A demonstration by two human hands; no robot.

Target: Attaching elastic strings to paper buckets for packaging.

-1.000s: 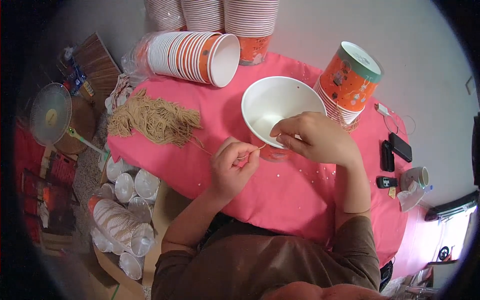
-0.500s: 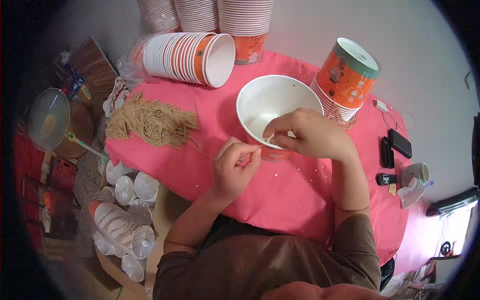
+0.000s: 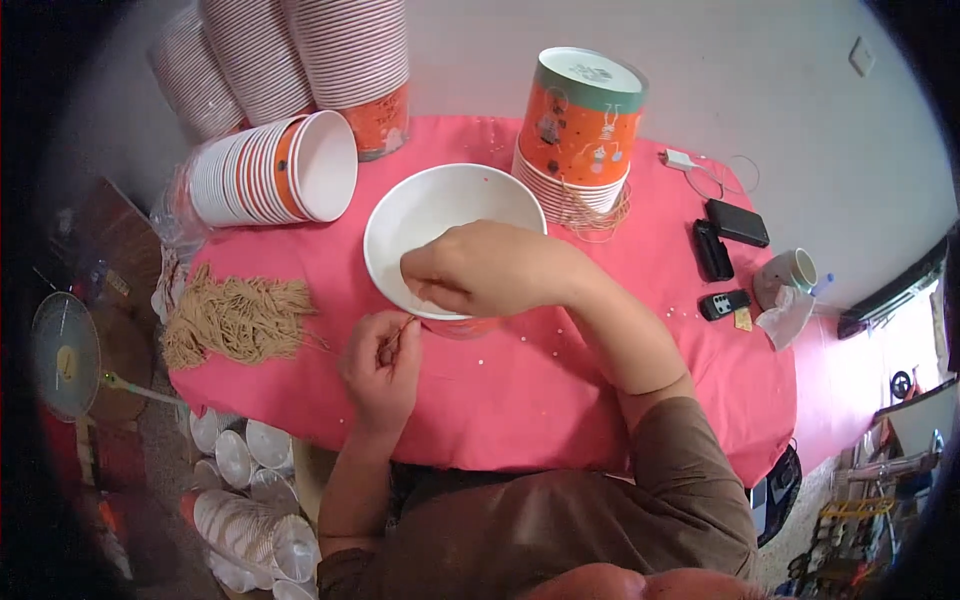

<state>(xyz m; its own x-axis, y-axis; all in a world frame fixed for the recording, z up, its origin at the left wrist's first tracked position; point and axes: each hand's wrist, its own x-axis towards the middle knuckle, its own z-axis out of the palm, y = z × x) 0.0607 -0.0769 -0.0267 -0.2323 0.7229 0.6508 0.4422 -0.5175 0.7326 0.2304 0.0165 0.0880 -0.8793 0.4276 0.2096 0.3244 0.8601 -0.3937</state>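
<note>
A large white-lined paper bucket (image 3: 455,190) stands upright on the table, open side up. Outside its front rim, my left hand (image 3: 382,370) is closed, thumb and forefinger pinching a thin tan cord against the wall. My right hand (image 3: 490,265) reaches over the rim with its fingers curled down inside the bucket. Their tips are partly hidden, and I cannot make out what they hold. Left of the bucket lies a bundle of tan cords (image 3: 240,318), some loose ends pointing toward my left hand.
Upside-down orange-and-green buckets (image 3: 585,130) stand behind right, cord loops (image 3: 600,212) hanging from them. A stack of buckets (image 3: 270,170) lies at left; tall stacks (image 3: 350,60) stand behind. At right are a black power bank (image 3: 738,222), a small remote (image 3: 724,304) and a cup (image 3: 785,275).
The view has turned, shifting the table's things leftward. My right hand has gone further over the rim into the bucket. My left hand stays by the front rim, its fingers more curled.
</note>
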